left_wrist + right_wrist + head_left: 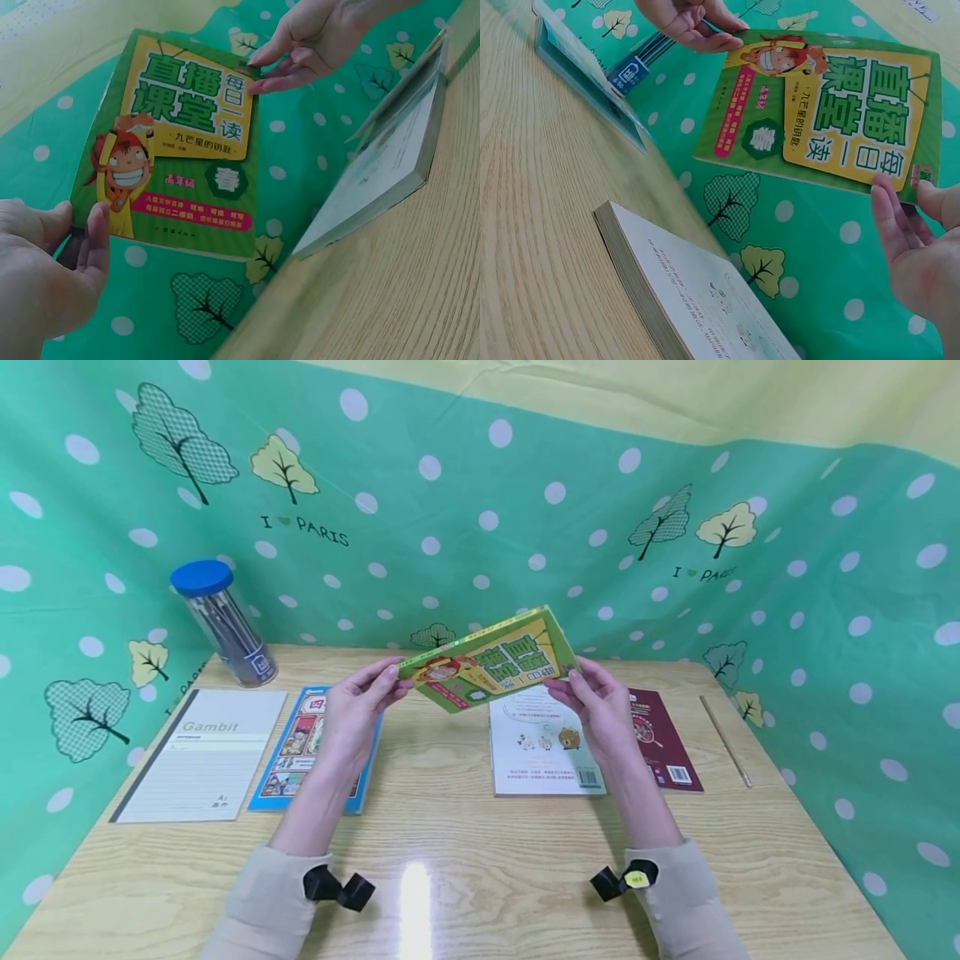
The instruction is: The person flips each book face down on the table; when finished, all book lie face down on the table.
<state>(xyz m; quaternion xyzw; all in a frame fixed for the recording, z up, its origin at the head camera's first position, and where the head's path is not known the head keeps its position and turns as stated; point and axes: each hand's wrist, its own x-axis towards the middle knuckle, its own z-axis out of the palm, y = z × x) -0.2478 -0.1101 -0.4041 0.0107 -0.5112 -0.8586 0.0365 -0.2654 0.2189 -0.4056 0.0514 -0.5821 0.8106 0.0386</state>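
A green book with a yellow title panel and a cartoon child on its cover is held up above the table, tilted. My left hand pinches one end of it between thumb and fingers. At the opposite end my right hand pinches a corner the same way. The left wrist view shows the green book's cover facing the camera, both hands at its edges. Below the right hand lies a white book, partly covered by that hand. A blue comic book lies beneath the left forearm.
A Gambit notebook lies at the left, with a blue-lidded clear pencil tube behind it. A maroon book sits right of the white book. Farther right is a thin stick. Polka-dot fabric hangs behind the wooden table.
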